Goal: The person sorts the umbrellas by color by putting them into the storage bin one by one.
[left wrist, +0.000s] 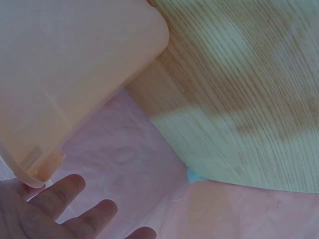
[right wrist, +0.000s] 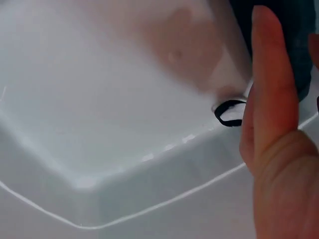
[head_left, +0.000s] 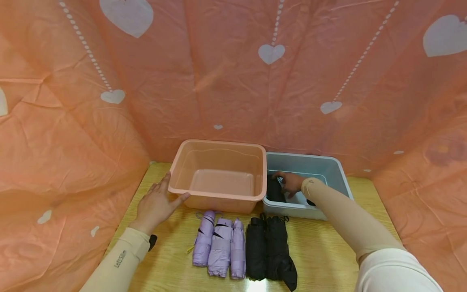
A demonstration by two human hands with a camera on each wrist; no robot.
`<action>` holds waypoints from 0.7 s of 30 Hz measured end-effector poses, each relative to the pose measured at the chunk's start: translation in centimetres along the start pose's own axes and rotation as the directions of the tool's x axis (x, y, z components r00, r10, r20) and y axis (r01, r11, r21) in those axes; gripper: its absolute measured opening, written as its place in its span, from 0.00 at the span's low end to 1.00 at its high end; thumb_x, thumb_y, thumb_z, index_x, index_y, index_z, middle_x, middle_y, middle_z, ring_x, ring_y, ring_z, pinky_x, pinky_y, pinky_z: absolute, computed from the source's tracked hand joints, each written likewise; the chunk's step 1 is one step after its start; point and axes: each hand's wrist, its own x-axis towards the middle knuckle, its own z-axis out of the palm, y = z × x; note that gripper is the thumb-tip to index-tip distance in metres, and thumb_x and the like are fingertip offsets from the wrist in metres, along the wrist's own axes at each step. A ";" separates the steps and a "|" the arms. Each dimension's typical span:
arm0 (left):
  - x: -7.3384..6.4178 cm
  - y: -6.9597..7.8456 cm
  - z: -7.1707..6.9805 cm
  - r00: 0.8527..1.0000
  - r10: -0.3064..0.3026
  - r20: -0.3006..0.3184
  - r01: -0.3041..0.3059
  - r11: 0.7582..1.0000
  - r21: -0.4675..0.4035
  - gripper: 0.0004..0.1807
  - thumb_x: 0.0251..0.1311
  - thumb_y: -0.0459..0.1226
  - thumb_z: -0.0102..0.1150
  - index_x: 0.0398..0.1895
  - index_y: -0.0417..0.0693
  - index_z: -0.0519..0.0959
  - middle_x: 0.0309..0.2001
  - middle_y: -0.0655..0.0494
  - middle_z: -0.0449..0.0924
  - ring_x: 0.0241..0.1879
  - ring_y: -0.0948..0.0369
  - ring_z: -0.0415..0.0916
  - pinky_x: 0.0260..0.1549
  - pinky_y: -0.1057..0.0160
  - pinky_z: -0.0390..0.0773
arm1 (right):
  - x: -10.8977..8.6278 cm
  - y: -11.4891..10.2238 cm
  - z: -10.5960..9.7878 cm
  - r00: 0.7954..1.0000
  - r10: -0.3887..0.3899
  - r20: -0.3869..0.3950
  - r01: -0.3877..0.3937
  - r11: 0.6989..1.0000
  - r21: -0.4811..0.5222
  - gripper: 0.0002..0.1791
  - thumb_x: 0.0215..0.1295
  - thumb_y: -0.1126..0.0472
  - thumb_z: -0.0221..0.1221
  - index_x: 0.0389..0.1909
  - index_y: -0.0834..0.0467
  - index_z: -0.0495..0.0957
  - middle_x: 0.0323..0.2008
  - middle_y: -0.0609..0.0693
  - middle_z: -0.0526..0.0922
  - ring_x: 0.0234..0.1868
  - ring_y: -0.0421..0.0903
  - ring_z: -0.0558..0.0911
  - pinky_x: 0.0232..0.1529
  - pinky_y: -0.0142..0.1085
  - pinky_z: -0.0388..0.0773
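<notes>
My left hand [head_left: 155,207] rests at the front left corner of the orange plastic bin [head_left: 215,196], fingers spread along the outside and thumb on the front rim. In the left wrist view its fingertips stand by the bin's rim [left wrist: 35,181]. Down inside the grey bin [head_left: 292,205], my right hand [head_left: 292,182] holds a black folded umbrella [head_left: 273,190] lying along the left wall. The right wrist view shows one finger [right wrist: 273,74] lying straight along the dark umbrella [right wrist: 301,64], with a small black-edged loop [right wrist: 229,113] beside it.
Three lilac folded umbrellas [head_left: 220,251] lie side by side before the orange bin. Two black folded umbrellas [head_left: 256,251] lie to their right on the wooden table [head_left: 321,251]. A small black piece [head_left: 310,202] shows under my right forearm. An orange heart-print cloth [head_left: 233,81] hangs behind.
</notes>
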 end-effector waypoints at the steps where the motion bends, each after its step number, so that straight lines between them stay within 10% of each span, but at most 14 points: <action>1: 0.0 0.0 0.0 1.000 0.000 0.000 0.000 1.000 0.000 0.61 0.58 0.75 0.44 0.80 0.40 0.44 0.69 0.26 0.59 0.67 0.28 0.55 0.57 0.30 0.62 | -0.1 -0.1 0.0 1.000 -0.005 -0.002 0.005 1.000 -0.004 0.36 0.62 0.77 0.58 0.71 0.58 0.62 0.59 0.73 0.68 0.50 0.63 0.79 0.30 0.46 0.84; 9: 0.2 0.3 -0.2 1.000 0.005 0.005 -0.005 1.000 -0.014 0.62 0.58 0.75 0.43 0.80 0.39 0.43 0.71 0.28 0.57 0.67 0.28 0.55 0.55 0.27 0.63 | -3.5 -2.4 -2.2 0.981 -0.121 -0.152 0.126 0.992 0.020 0.35 0.66 0.70 0.60 0.73 0.59 0.59 0.60 0.72 0.66 0.45 0.59 0.81 0.32 0.45 0.84; 21: 0.3 0.4 0.0 0.999 -0.017 0.042 0.018 0.999 -0.026 0.64 0.57 0.77 0.42 0.80 0.39 0.41 0.69 0.22 0.56 0.67 0.27 0.54 0.48 0.25 0.66 | -15.5 -5.9 -3.5 0.902 -0.330 -0.280 0.355 0.934 0.045 0.37 0.68 0.67 0.62 0.75 0.50 0.59 0.59 0.62 0.69 0.44 0.52 0.83 0.38 0.46 0.84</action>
